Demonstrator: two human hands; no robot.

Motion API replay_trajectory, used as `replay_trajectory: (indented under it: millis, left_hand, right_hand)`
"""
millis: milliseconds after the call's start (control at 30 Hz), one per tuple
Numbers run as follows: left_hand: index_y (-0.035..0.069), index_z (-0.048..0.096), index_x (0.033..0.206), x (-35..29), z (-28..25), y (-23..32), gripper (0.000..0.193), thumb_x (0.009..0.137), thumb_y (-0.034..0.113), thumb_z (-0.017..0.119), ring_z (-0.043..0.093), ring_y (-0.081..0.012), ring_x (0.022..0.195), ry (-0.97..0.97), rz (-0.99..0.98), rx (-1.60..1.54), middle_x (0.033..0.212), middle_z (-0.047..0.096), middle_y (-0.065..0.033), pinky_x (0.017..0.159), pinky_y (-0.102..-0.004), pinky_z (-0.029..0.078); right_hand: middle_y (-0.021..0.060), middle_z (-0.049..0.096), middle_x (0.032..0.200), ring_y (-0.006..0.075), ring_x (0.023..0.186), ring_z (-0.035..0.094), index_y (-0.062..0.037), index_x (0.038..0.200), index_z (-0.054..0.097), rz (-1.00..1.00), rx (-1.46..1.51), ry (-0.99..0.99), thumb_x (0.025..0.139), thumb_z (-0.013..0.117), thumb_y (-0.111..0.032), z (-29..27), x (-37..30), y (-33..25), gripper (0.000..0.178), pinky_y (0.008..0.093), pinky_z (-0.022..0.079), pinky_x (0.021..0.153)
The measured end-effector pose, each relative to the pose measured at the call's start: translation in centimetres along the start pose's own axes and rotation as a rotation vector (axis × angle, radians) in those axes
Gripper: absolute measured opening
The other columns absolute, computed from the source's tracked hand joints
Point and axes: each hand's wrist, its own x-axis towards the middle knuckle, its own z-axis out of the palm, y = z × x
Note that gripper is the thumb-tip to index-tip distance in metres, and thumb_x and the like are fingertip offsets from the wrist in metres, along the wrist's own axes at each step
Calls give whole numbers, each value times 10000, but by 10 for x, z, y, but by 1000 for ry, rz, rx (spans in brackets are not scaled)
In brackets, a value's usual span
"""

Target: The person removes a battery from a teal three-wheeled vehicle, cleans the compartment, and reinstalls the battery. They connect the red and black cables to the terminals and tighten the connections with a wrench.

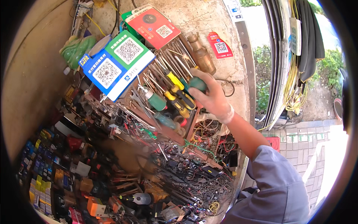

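My right hand (214, 100) reaches in from the lower right with a grey sleeve behind it. Its thumb and fingers are closed round the dark green handle of a screwdriver (197, 84), among the tools of a wooden rack. Just left of it stand a yellow-handled screwdriver (175, 79) and black-and-yellow handled tools (176, 106). Farther left is a green-handled tool (156, 100). Many thin metal shafts crowd the rack's far part. My left hand does not show; a blurred brown shape (130, 153) at lower centre cannot be made out.
Payment-code boards (115, 65) stand left of the rack, near a green frog figure (76, 50). A brown bottle (201, 56) stands beyond my hand. Tangled cables (197, 179) and small boxes (41, 190) fill the lower area. Paving (298, 149) lies outside, right.
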Motion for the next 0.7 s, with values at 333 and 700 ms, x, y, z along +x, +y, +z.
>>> replay_trajectory:
  millis: [333,700]
  left_hand:
    - [93,622,1070,-68,-56,-71,329,933,367,502,579,-207,866,161,50,-220,968,632,-75,768,-373,483]
    - [60,652,946,-323,61,-437,311,919,328,498,600,-199,728,567,-144,-1278,847,656,-72,684,-338,502]
  right_hand:
    - [230,648,1139,368,1042,639,-97,1359,555,-45,-254,-88,859,691,-329,15,69,36,568,409,491,942]
    - [172,495,1446,328,1322,473,-10,1455,426,-192,294,-813,1044,408,-288,-38,-104,-150,496,406,385,1095]
